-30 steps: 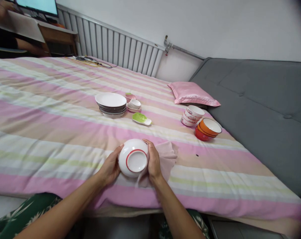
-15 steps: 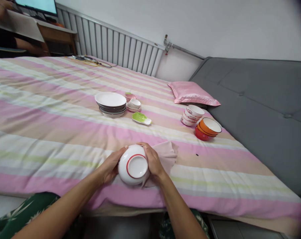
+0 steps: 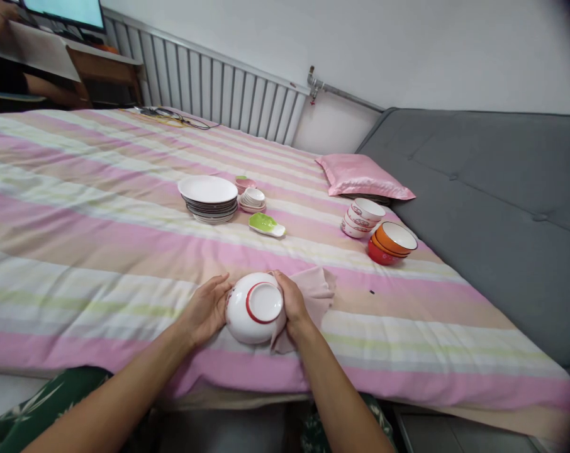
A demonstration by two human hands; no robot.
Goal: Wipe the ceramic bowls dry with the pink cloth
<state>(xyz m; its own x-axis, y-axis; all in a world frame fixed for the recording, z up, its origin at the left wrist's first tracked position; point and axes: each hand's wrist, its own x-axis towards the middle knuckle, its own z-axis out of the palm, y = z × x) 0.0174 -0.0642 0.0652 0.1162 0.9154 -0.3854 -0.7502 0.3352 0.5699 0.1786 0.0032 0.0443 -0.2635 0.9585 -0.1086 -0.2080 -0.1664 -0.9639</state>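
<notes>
A white bowl (image 3: 245, 324) with a red ring round its foot is tilted, its base turned up and towards the right. My right hand (image 3: 292, 302) grips its right side, fingers partly hidden behind it. Along the bowl's left side lies my left hand (image 3: 207, 311), palm towards it and fingers stretched out; whether the fingertips touch it is hard to tell. A pale pink cloth (image 3: 316, 290) hangs by my right hand and spreads onto the striped bedspread (image 3: 138, 314). Part of the cloth is hidden by the hand and bowl.
Beyond my hands are a stack of plates (image 3: 209, 189), small white dishes (image 3: 253, 198) and a green dish (image 3: 265, 223). To the right stand white patterned bowls (image 3: 360, 217) and orange and red bowls (image 3: 391, 242). A pink pillow (image 3: 365, 175) lies near the grey headboard (image 3: 478, 170).
The bowl has tilted so its foot faces more to the right. My left hand has loosened from its side, fingers straightening; my right hand still holds it.
</notes>
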